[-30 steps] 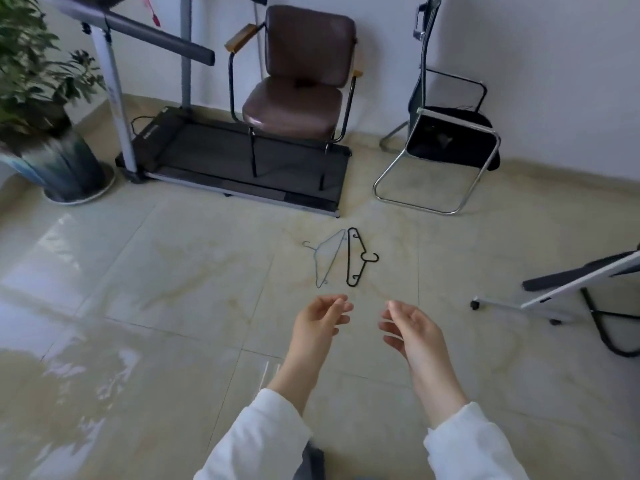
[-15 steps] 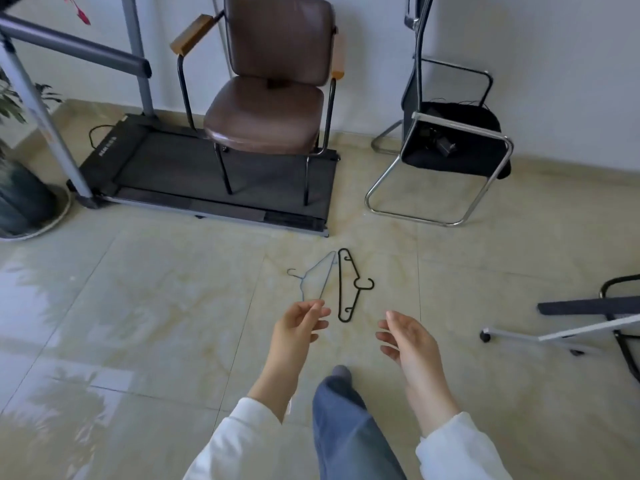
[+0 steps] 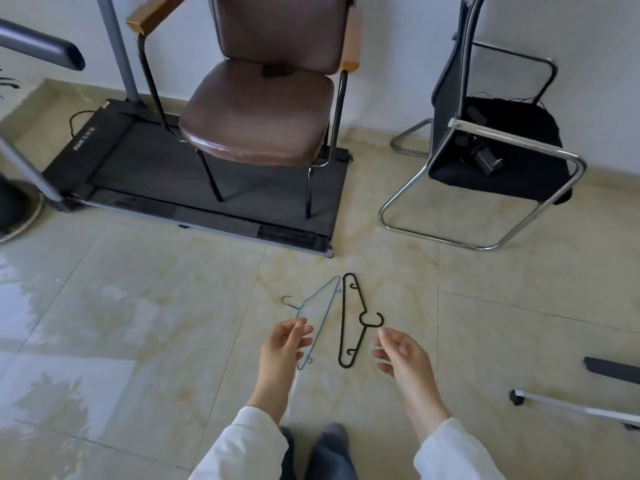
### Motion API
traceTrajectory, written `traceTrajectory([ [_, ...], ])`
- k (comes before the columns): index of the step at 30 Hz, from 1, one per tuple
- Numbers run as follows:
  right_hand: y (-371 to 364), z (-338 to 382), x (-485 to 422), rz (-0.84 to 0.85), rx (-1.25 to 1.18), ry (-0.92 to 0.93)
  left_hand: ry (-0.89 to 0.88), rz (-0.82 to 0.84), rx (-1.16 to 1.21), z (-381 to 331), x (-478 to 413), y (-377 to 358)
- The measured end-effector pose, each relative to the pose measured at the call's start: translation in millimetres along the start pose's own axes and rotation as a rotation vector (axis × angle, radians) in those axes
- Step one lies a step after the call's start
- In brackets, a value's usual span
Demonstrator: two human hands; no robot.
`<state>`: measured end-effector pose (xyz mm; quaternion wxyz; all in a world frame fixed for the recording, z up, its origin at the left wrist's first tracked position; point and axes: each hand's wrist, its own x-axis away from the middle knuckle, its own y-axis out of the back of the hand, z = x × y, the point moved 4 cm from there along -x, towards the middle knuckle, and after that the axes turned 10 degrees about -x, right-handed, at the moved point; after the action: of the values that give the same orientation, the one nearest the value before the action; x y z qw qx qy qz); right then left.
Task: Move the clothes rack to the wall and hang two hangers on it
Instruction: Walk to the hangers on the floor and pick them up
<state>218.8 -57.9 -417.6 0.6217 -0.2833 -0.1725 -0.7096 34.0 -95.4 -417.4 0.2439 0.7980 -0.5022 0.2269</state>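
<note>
My left hand (image 3: 282, 344) is held out low over the floor, fingers loosely curled and spread, empty. It overlaps the near end of the pale blue wire hanger (image 3: 317, 322) as seen from above; I cannot tell whether it touches the wire. My right hand (image 3: 403, 355) is likewise unclenched, palm turned inward, fingers relaxed, holding nothing. Its fingertips sit just beside the hook of the black hanger (image 3: 353, 320), apart from it.

Both hangers lie flat on the tiled floor (image 3: 156, 323), side by side between my hands, nearly touching at their far ends. The blue one has its hook pointing left; the black one has its hook pointing right.

White sleeves cover both forearms, and my legs in blue-grey trousers show at the bottom edge.

At the right edge, part of the clothes rack (image 3: 571, 407) lies low on the floor: a white bar with a small black wheel, and a dark bar above it. It is well apart from the wall.

Beyond the hangers, a treadmill (image 3: 156, 174) lies along the wall (image 3: 588, 36), with a brown padded chair (image 3: 263, 109) standing on its belt. To the right, a black chair with a chrome frame (image 3: 498, 147) stands near the wall.
</note>
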Motion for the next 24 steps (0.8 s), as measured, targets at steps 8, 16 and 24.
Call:
traceTrajectory([
  [8,22,-130,-148,-0.111,-0.012,-0.08,0.061,0.054,-0.121,115,-161,-42],
  [16,67,-302,-297,-0.195,0.069,-0.166,0.174,-0.002,-0.211,291,-315,-52],
  [24,104,-429,-442,-0.272,0.339,-0.108,0.189,-0.036,-0.471,429,-467,-65],
])
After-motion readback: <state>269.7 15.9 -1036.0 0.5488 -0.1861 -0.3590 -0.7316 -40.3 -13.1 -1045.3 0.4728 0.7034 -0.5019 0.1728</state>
